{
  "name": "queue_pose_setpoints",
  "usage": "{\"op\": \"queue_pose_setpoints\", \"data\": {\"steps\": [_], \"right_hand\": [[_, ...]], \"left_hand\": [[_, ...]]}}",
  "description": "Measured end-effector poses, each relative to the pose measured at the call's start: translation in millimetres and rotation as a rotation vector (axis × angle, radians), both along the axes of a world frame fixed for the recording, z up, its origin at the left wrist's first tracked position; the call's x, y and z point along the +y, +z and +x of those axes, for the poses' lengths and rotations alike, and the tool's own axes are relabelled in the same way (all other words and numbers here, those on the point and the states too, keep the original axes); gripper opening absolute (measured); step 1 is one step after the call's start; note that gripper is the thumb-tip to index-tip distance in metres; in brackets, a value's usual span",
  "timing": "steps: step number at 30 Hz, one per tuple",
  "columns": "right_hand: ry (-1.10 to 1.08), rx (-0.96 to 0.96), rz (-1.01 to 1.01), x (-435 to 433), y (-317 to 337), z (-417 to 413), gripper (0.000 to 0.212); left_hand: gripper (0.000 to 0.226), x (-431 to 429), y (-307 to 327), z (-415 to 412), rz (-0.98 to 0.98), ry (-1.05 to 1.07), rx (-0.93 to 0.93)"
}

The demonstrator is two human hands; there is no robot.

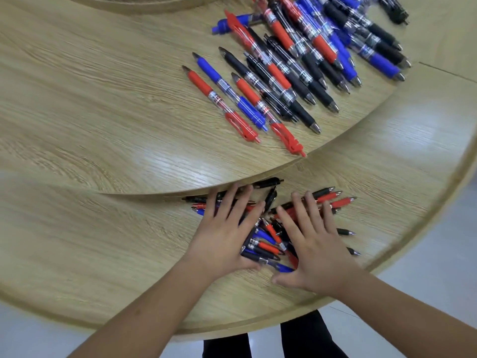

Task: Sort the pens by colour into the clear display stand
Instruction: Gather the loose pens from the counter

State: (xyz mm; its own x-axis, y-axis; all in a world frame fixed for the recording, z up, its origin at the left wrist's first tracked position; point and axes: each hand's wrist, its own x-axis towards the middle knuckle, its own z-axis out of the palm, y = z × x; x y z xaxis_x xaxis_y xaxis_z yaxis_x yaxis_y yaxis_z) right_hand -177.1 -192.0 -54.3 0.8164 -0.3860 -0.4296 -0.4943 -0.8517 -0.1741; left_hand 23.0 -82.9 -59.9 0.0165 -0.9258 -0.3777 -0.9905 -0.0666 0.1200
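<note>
Low in the frame, just right of centre, both hands lie palm down on a loose heap of red, blue and black pens (268, 241) on the lower ring of a round wooden table (103, 241). The left hand (224, 236) has its fingers straight and spread wide, pressing flat on the left part of the heap and gripping nothing. Its fingertips reach the edge of the raised wooden tier (90, 112). The right hand (320, 251), just beside it, is splayed the same way over the right part of the heap, flat and holding nothing. Pen tips stick out past its fingers towards the right. A second, larger scatter of pens (296, 60) lies on the raised tier in the upper right of the frame. At its left edge a red pen (219, 102) and a blue pen (227, 86) lie side by side. Pale floor (438, 293) shows past the table rim at lower right, and dark trouser legs (307, 337) show at the bottom.
</note>
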Motion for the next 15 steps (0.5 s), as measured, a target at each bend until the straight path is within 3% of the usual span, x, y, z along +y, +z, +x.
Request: {"op": "queue_pose_setpoints", "data": {"steps": [7,11,15], "right_hand": [[0.085,-0.128,-0.089,-29.3,-3.4,0.9,0.104],[0.169,-0.145,-0.144,-53.8,-3.3,0.1,0.087],[0.258,-0.197,-0.141,-70.1,-8.8,10.8,0.067]], "left_hand": [[0.103,16.2,1.2,-14.4,-0.082,0.152,0.074],[0.111,8.8,3.6,-8.6,-0.12,0.304,0.028],[0.112,1.8,5.0,-5.7,-0.128,0.323,-0.016]]}}
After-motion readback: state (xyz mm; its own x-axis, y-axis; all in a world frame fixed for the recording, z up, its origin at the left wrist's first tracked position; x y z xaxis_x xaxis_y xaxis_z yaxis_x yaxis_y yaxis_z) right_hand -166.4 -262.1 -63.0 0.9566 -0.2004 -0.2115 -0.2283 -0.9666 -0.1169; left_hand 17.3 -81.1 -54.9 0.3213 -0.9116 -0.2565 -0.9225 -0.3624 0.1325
